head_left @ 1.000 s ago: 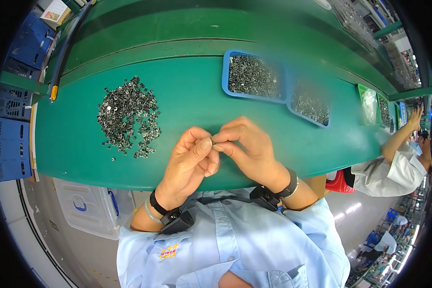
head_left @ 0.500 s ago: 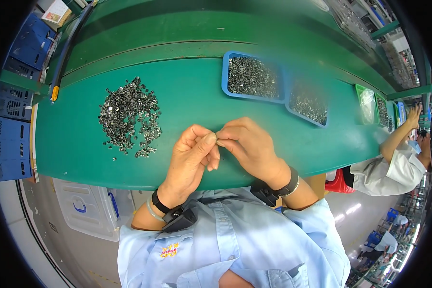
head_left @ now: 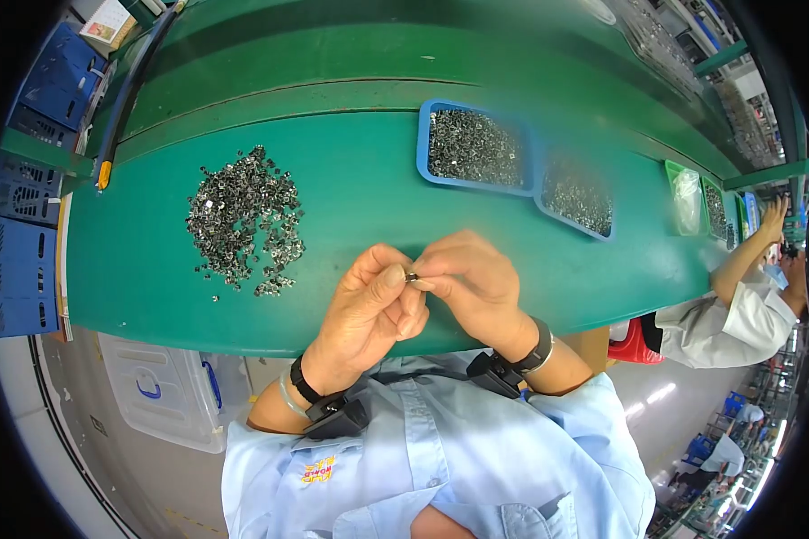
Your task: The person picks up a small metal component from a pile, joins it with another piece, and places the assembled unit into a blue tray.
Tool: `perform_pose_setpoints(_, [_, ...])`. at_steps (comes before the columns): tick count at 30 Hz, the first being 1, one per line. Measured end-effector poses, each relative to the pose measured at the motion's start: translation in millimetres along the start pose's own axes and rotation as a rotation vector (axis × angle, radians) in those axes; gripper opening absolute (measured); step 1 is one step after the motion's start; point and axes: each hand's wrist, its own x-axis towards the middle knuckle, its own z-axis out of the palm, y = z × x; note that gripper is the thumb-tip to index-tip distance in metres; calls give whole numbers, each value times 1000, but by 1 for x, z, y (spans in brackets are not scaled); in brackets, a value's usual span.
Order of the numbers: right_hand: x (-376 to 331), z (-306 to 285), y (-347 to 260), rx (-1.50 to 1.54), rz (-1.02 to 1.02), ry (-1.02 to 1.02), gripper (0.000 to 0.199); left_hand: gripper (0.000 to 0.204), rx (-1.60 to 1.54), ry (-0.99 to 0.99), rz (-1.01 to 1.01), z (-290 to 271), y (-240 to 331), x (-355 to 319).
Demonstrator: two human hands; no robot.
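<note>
- The left hand (head_left: 373,305) and the right hand (head_left: 472,283) are meeting just above the near edge of the green table (head_left: 360,207), fingertips pinched narrow around one small metal part (head_left: 412,278) held between them.
- The step in hand looks like fitting or checking that single piece; whether it is one piece or two being joined is too small to tell.
- The next move, as a judgement, is calling for a fine finger grip and little travel, since supply and bins are lying within reach.
- A loose pile of metal parts (head_left: 243,220) is lying to the left of the hands, spread flat on the table and apart from them.
- Two blue trays are sitting beyond the hands: the nearer blue tray (head_left: 526,157) and a second blue tray (head_left: 602,235) to its right, touching or nearly so, both holding small metal pieces.
- Open green surface is lying between the hands and the trays, and between the hands and the pile.
- The table's front edge is running right under the wrists, so a dropped piece could be falling off toward the lap.
- At far right, another person's arm (head_left: 746,260) is working at the same table, well apart.
</note>
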Motion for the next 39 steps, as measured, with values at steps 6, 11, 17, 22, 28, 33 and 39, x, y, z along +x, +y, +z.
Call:
perform_pose_setpoints(6, [2,-1,-1,-89,-52,-36,13,16,37,-2,12,-1,2,0])
perform_pose_setpoints(11, [1,1,1,-37,-43,-25,13,15,189,92,3,5,11,-2])
perform_pose_setpoints(17, [-1,-1,6,-79,-46,-33,11,15,409,166,-11,7,18,-1])
perform_pose_setpoints(22, [-1,1,8,27,4,-17,11,17,284,149,-57,10,18,-1])
perform_pose_setpoints(28, [-3,0,7,49,37,-25,11,19,265,135,-85,9,19,0])
perform_pose_setpoints(33, [-4,0,7,48,55,-34,12,20,308,146,-88,10,20,-1])
perform_pose_setpoints(39, [3,-2,5,41,47,-48,11,19,285,161,-82,11,20,-1])
